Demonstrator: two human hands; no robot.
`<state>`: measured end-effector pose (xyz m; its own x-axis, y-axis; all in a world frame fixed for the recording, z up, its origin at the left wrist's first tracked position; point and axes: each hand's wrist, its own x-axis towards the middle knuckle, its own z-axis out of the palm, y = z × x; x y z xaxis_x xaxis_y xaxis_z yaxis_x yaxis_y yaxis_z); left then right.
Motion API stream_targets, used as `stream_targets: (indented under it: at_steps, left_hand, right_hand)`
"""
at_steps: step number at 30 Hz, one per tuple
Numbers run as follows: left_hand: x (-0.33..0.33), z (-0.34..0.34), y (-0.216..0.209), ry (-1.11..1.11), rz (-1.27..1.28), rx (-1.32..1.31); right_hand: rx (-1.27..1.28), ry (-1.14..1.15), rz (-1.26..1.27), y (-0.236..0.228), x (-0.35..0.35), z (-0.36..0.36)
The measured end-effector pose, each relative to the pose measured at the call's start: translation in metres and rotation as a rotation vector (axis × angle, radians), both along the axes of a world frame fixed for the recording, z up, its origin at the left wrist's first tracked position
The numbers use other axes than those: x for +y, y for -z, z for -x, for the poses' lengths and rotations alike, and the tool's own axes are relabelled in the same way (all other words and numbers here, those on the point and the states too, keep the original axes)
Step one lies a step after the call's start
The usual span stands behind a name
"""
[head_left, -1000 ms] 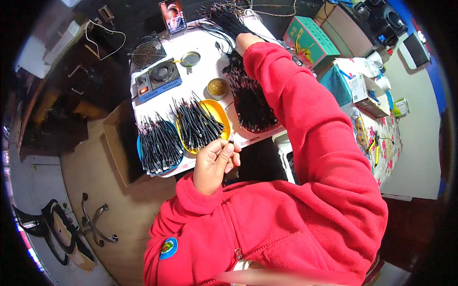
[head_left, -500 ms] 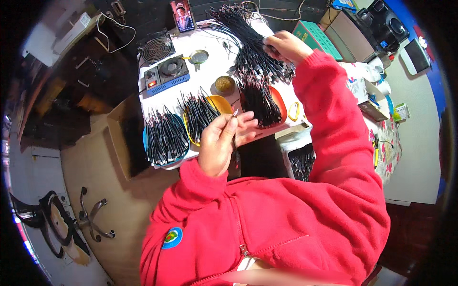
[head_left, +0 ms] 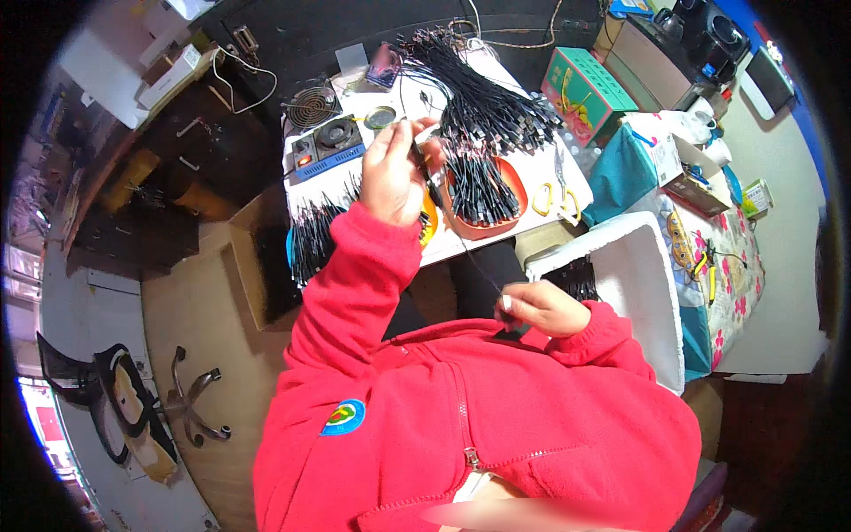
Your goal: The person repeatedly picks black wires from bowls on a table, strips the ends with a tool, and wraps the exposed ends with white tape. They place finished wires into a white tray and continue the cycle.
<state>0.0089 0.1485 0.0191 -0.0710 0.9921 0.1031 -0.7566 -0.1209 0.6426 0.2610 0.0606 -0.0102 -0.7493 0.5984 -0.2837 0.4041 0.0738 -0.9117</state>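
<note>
My left hand (head_left: 396,177) is raised over the front of the white table, thumb and fingers closed on a thin black cable (head_left: 472,257). From there the cable hangs toward my lap, where my right hand (head_left: 542,308) is closed around its lower part. Just beyond my left hand, a red bowl (head_left: 483,232) holds a bunch of black cables (head_left: 481,188) with small plugs. Part of a yellow bowl (head_left: 431,229) shows behind my left wrist. More cables (head_left: 312,239) stand in a blue container at the left, mostly hidden by my sleeve.
A big cable pile (head_left: 501,102) covers the table's back. Left of it are a small blue heater (head_left: 332,161), a round tin (head_left: 381,115) and a fan (head_left: 312,106). Yellow-handled scissors (head_left: 557,204) lie right. A white foam box (head_left: 656,301) with cables stands beside my right arm.
My right hand has come from the far cable pile down to my lap. My left hand has moved up and away from me. The foam box shows more fully.
</note>
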Motion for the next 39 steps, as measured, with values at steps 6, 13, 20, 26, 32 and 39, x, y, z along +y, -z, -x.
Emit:
stream_targets:
  at_steps: [6, 13, 20, 26, 32, 39]
  left_hand:
    - [-0.093, 0.037, -0.035, 0.028, -0.067, -0.041]
    - [-0.183, 0.103, -0.064, 0.091, -0.181, -0.146]
    - [-0.168, 0.131, -0.022, 0.014, 0.069, -0.006]
    - [-0.135, 0.15, -0.002, 0.018, 0.105, -0.067]
    - [-0.119, 0.156, 0.009, 0.085, 0.112, -0.076]
    - [-0.119, 0.159, 0.013, 0.059, 0.136, -0.063]
  right_hand:
    - [0.253, 0.191, -0.054, -0.018, 0.123, -0.001]
    - [0.178, 0.532, 0.293, 0.028, 0.427, 0.169]
    - [-0.159, 0.518, 0.234, 0.122, 0.536, 0.261]
    - [-0.101, 0.51, 0.301, 0.126, 0.541, 0.279]
    - [-0.064, 0.509, 0.312, 0.121, 0.543, 0.283]
    - [-0.03, 0.513, 0.288, 0.116, 0.547, 0.291]
